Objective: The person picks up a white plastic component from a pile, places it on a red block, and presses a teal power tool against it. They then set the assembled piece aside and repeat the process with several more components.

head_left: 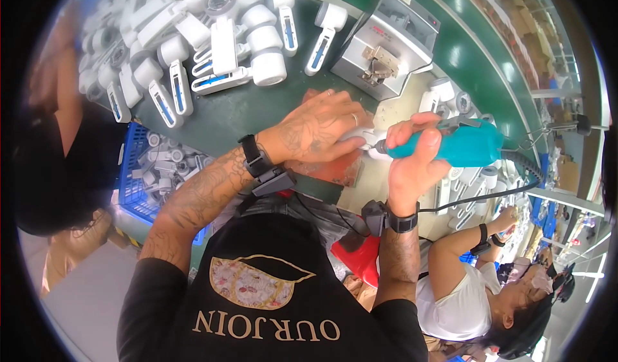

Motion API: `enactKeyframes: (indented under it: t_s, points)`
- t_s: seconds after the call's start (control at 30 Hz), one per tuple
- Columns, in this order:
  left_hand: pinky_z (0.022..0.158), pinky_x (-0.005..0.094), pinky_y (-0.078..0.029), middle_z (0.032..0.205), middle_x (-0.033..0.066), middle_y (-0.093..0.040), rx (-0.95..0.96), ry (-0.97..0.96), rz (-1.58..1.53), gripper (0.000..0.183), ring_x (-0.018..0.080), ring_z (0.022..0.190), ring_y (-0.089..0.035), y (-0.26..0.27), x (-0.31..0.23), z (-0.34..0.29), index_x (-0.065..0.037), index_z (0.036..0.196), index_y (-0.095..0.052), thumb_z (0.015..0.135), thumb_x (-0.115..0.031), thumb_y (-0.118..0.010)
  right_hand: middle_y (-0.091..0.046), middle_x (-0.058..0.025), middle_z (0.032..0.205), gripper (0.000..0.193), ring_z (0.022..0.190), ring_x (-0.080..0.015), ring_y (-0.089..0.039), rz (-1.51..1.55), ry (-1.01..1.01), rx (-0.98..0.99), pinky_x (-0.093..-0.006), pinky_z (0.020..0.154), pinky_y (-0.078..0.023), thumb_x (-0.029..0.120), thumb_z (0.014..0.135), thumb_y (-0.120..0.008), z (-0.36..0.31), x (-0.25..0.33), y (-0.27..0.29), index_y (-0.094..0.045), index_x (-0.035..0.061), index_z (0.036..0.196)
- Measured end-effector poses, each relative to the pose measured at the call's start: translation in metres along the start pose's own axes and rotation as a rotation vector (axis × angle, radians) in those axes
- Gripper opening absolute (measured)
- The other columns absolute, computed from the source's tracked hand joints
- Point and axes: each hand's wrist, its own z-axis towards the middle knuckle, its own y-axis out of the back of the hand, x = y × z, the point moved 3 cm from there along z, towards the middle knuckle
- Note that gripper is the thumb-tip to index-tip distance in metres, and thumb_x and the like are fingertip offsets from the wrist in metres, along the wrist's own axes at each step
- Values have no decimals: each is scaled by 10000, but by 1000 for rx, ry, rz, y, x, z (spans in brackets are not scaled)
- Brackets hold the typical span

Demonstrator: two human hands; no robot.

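Note:
A teal electric screwdriver [450,144] lies in my right hand [415,159], with the fingers wrapped round its body. Its tip points left and meets a white plastic part [368,138], which my left hand [322,127] grips and presses down. My left hand covers most of that part, so its full shape is hidden. Beneath it is a reddish-brown pad [335,172] on the bench. Just beyond my hands stands a silver screw feeder [386,43]. A single white handle-shaped device [325,37] with a round head and blue strip lies left of the feeder.
A large heap of similar white devices [219,40] covers the bench's far left. A blue crate [136,172] of white parts sits below it. More white parts [460,98] lie at right, near the screwdriver's black cord [476,200]. Another person [460,291] works at right.

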Motion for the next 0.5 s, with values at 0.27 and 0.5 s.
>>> enactKeyframes:
  t_s: [0.27,0.5]
  points:
    - [906,420,-423,1203,63,-579,9,-9,-37,331,277,1047,-535,-2,0,5,-87,1158,-641,877,-261,-646,-483,-69,643,390,560,-188,-495,64,48,43,-343,530,-445,382,987,-581,-3,-16,2,-470,16,911]
    - [906,431,-438,1237,87,-570,-48,-17,4,354,303,1061,-553,7,-4,6,-57,1139,-634,847,-256,-650,-487,-79,656,386,580,-196,-497,-15,-17,-10,-326,543,-438,382,987,-571,-3,-12,3,-484,15,906]
